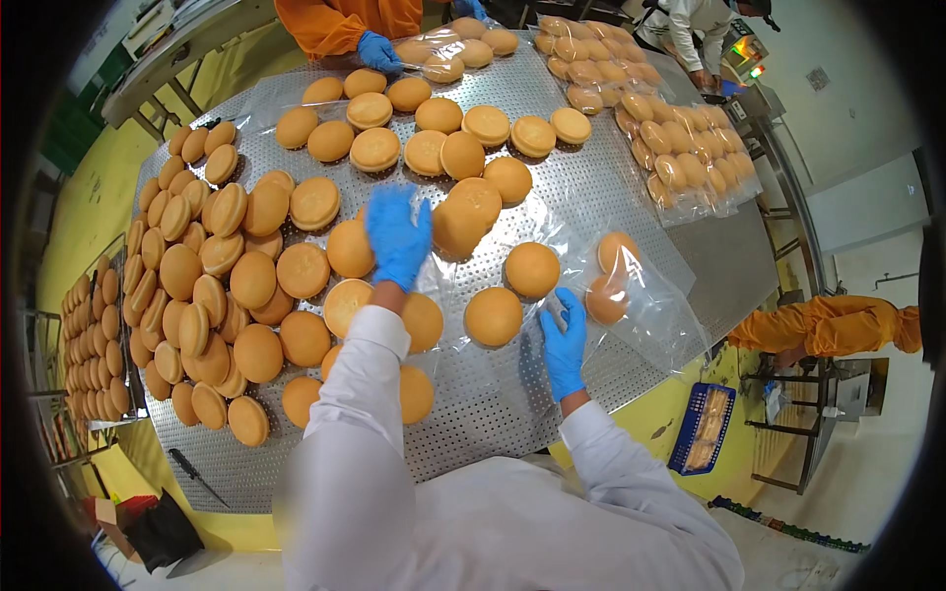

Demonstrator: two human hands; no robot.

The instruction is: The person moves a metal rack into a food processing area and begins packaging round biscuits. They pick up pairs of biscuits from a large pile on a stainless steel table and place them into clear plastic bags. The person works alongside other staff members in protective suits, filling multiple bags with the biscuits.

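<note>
My left hand (399,235), in a blue glove and blurred, reaches palm down over the round golden buns at the middle of the table. Its thumb stands apart, but whether the fingers grip anything cannot be made out. Beside its thumb lie overlapping buns (457,227). My right hand (565,346), also blue-gloved, has thumb and forefinger spread at the near side of a clear plastic bag (658,318). Two buns (607,301) sit inside that bag. Just left of my right hand lie two loose buns, one nearer (494,316) and one farther (533,270).
A large heap of buns (211,295) covers the left of the perforated metal table (473,436). A knife (198,476) lies near its front left edge. Filled bags (684,159) rest at the far right. Opposite, a co-worker's gloved hand (378,52) holds a bag of buns (446,63).
</note>
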